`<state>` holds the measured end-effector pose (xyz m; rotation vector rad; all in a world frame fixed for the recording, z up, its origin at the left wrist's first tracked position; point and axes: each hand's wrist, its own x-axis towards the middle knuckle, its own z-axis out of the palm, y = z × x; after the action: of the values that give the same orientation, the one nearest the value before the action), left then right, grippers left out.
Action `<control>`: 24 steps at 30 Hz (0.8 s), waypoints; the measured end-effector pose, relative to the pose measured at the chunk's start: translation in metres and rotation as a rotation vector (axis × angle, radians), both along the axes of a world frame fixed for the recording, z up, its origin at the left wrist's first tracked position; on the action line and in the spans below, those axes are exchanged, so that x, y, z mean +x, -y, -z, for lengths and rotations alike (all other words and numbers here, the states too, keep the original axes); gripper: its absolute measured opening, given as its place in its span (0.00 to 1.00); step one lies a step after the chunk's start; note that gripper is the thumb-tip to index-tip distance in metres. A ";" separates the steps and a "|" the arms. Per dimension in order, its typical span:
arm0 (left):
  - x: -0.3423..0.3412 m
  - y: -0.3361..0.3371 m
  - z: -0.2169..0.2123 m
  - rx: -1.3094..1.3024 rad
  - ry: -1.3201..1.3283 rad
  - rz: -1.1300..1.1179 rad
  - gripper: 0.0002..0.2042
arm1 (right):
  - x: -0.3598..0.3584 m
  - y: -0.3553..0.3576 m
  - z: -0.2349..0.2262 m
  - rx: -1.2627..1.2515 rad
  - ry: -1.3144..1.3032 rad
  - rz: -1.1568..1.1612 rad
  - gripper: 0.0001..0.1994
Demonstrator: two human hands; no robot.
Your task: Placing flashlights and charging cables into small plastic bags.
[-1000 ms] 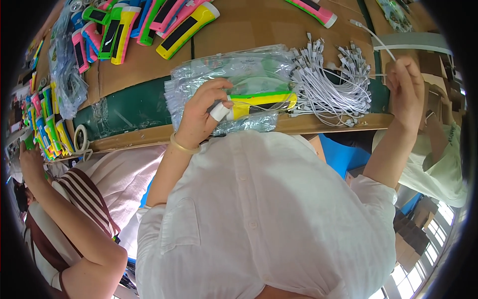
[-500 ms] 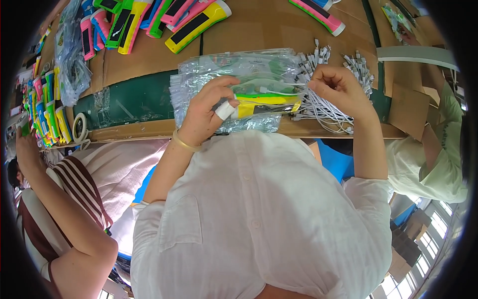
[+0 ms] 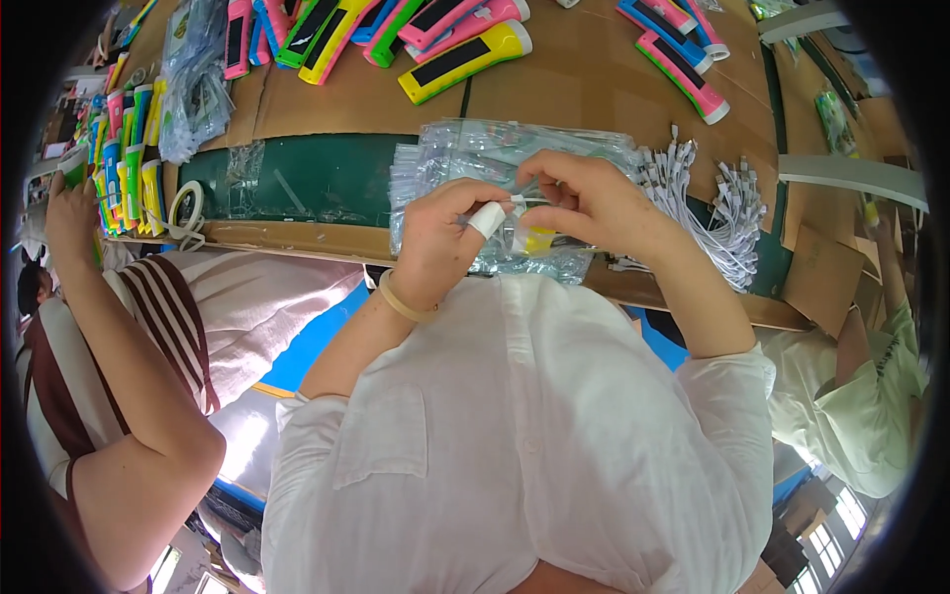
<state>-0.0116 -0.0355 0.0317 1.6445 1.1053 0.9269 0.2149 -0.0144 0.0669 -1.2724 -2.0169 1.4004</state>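
My left hand (image 3: 442, 236), with white tape round the thumb, and my right hand (image 3: 599, 205) meet over a stack of clear plastic bags (image 3: 450, 148). Between their pinched fingertips runs a thin white cable (image 3: 532, 200); both hands appear closed on it. Just under my right fingers shows a yellow patch of a flashlight (image 3: 537, 241), seen through clear plastic; the rest of it is hidden by the hand. Right of the bags lies a bundle of white cables (image 3: 675, 183) with plugs at their ends.
Several colourful flashlights (image 3: 465, 64) lie at the back, others (image 3: 683, 79) at the back right. Bags (image 3: 193, 99) and a tape roll (image 3: 186, 210) lie left. A co-worker's arm (image 3: 139, 386) is at left, another person's sleeve (image 3: 841, 416) at right. A cardboard flap (image 3: 823, 269) stands right.
My right hand has come left from the cable pile to my left fingertips, bringing the cable. The bagged yellow and green flashlight is now mostly covered. The whole view has shifted.
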 end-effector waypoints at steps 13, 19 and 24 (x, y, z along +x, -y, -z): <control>-0.009 0.000 0.002 -0.057 0.114 -0.076 0.07 | 0.047 0.032 -0.009 0.043 0.160 0.191 0.06; -0.011 -0.030 0.011 0.076 0.030 -0.036 0.10 | 0.108 0.043 0.012 -0.098 0.124 0.338 0.06; 0.024 -0.110 0.012 0.360 -0.568 0.093 0.09 | 0.222 -0.005 0.016 0.305 0.260 0.834 0.12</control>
<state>0.0124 0.0749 0.0197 2.3281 1.2646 0.6325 0.4365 -0.0097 0.0507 -1.8899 -1.4443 0.5407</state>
